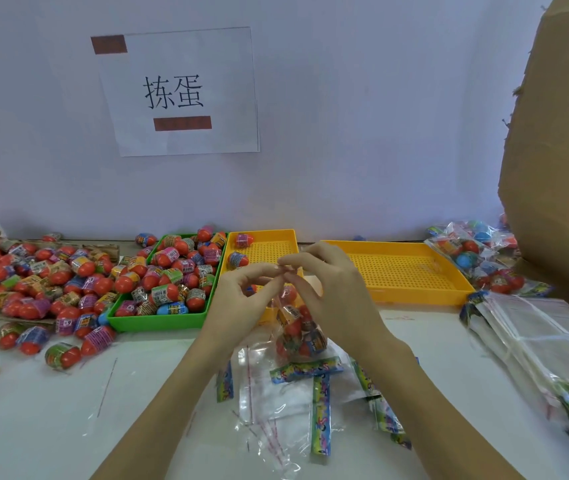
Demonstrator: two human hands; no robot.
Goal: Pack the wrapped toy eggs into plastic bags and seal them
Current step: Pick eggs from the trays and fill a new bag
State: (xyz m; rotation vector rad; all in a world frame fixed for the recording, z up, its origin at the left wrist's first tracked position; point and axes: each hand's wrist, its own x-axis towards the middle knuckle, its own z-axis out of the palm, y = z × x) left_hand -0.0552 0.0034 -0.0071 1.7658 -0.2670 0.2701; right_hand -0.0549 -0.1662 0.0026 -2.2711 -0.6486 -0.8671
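A clear plastic bag (297,332) holding several wrapped toy eggs hangs above the white table in the centre. My left hand (241,299) and my right hand (324,285) both pinch its top edge, fingertips meeting above the eggs. Empty clear bags (269,403) with colourful header cards lie on the table below my wrists. Loose wrapped eggs (34,275) with red ends are piled at the left. A green tray (158,320) is full of eggs. A yellow tray (265,237) behind my hands holds a few eggs.
A second yellow tray (411,292) sits at the right. Filled bags (477,258) are heaped at the far right beside a cardboard box (560,150). A stack of flat bags (546,344) lies at the right front. A paper sign (179,91) hangs on the wall.
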